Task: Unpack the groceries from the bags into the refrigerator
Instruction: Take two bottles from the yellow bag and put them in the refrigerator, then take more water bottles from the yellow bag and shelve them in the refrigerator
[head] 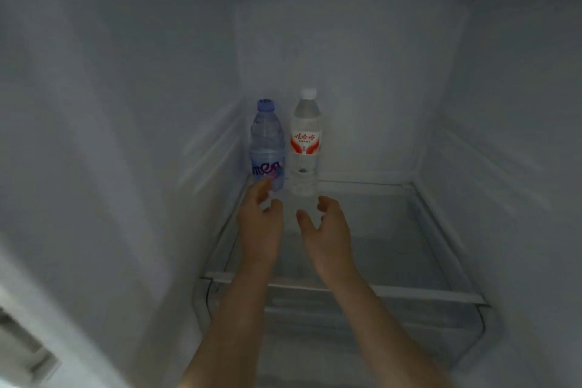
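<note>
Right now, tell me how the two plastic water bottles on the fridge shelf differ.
The tinted plastic bottle with the blue cap is shorter than the clear plastic bottle with the white cap. The blue-capped bottle carries a purple-lettered label low down; the white-capped one has a red-and-white label higher up. The blue-capped stands left, nearer the side wall. Both stand upright, capped, side by side at the back of the glass shelf.

- I count two water bottles standing side by side at the back left of the shelf: one blue-capped bottle [268,145] with a purple label, and one white-capped bottle [305,142] with a red and white label.
- One glass shelf [393,230] carries them both.
- One clear drawer [346,331] sits under that shelf.
- Two hands of mine are in view: my left hand [260,224] and my right hand [327,230].
</note>
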Available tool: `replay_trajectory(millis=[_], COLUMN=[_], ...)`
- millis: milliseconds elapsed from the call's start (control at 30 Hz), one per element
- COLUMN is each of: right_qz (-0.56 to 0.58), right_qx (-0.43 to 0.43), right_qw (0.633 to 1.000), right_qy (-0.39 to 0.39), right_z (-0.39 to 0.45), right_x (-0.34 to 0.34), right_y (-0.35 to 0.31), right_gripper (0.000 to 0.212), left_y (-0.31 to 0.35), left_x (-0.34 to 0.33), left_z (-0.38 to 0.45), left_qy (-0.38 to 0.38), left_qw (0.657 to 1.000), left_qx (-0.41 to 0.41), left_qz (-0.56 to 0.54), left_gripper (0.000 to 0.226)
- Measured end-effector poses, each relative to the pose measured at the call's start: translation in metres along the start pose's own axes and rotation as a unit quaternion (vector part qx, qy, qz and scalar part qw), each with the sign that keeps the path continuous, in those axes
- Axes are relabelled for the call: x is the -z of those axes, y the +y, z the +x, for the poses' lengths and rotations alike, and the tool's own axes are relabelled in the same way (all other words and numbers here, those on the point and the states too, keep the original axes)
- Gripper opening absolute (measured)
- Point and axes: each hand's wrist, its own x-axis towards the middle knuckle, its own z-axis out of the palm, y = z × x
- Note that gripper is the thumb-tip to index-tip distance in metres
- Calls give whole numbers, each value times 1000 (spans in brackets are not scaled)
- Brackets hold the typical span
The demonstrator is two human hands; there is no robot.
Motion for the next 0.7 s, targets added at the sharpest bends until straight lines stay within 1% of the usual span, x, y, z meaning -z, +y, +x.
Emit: replay_trajectory(millis=[133,267,400,467,567,633,700], right_qz=[14,5,-26,-35,-52,-74,-84], right_qx=[55,80,115,114,105,84,46], right_qw=[998,997,993,993,993,994,995], right_qy=[34,20,24,20,16,6,13], right_z=[-52,-106,-162,-192,-243,-283,-324], right_x=[14,33,48,54,63,67,69], right_y=[6,6,11,16,26,34,42], right_gripper=[42,39,38,39,38,35,33], left_y=[8,13,20,21,14,4,-7], left_x=[21,45,70,86,114,138,164], left_z=[-58,-116,-174,-203,-246,-274,-302], left_qy=[-31,-64,-94,-114,-169,-203,-237], left_qw=[999,996,993,990,980,970,959], left_qx=[-16,-4,6,1,-2,-15,-29], left_qz=[31,58,72,84,109,131,149], left_gripper=[34,29,28,28,27,29,30])
